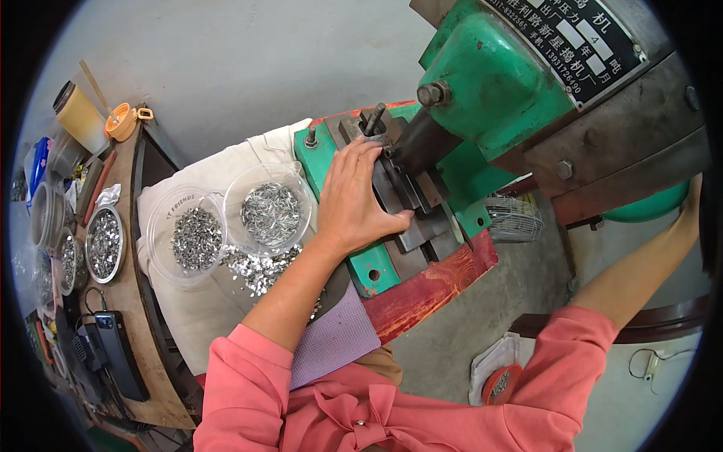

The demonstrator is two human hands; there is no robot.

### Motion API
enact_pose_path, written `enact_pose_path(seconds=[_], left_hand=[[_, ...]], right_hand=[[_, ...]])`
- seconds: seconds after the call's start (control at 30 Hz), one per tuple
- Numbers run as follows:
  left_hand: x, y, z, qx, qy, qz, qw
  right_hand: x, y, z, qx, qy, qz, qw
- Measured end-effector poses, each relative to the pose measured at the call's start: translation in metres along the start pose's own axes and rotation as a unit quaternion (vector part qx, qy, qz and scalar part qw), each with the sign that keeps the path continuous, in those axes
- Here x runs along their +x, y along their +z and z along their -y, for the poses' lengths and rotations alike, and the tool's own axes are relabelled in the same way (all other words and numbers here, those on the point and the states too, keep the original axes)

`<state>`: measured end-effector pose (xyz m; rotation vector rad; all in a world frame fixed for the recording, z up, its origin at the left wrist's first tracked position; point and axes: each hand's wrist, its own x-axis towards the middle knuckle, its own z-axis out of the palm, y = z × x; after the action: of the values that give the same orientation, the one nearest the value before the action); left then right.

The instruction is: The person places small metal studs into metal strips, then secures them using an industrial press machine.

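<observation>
My left hand point(352, 192) lies over the steel die block point(393, 184) on the bed of a green hand press point(497, 90). Its fingers are stretched out along the block and its thumb is spread away toward the near end; whether a small part sits under them is hidden. My right arm reaches out to the far right, where my right hand point(694, 192) is partly cut off beside the press's green rounded part point(649, 205); its fingers are hidden. Left of the press stand a clear tub of thin silver strips point(269, 215) and a clear tub of small silver metal pieces point(197, 239).
Loose silver flakes point(260, 270) lie on the cloth near a purple mat point(331, 339). On the wooden table point(143, 316) at left are a metal bowl of pieces point(105, 242), a black device point(120, 354) and a yellow jar point(81, 117). A red bowl point(501, 384) sits low at right.
</observation>
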<state>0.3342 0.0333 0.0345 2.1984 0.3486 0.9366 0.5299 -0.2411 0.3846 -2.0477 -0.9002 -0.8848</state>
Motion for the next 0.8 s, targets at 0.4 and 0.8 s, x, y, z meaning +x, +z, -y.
enact_pose_path(seconds=[0.4,0.8], left_hand=[[-0.001,0.002,0.0,0.004,-0.001,0.027,1.0],[-0.002,-0.003,-0.001,-0.006,-0.005,0.05,0.999]], right_hand=[[-0.131,0.09,-0.053,0.142,0.073,-0.342,0.926],[-0.049,0.005,-0.057,0.159,0.181,-0.167,0.956]])
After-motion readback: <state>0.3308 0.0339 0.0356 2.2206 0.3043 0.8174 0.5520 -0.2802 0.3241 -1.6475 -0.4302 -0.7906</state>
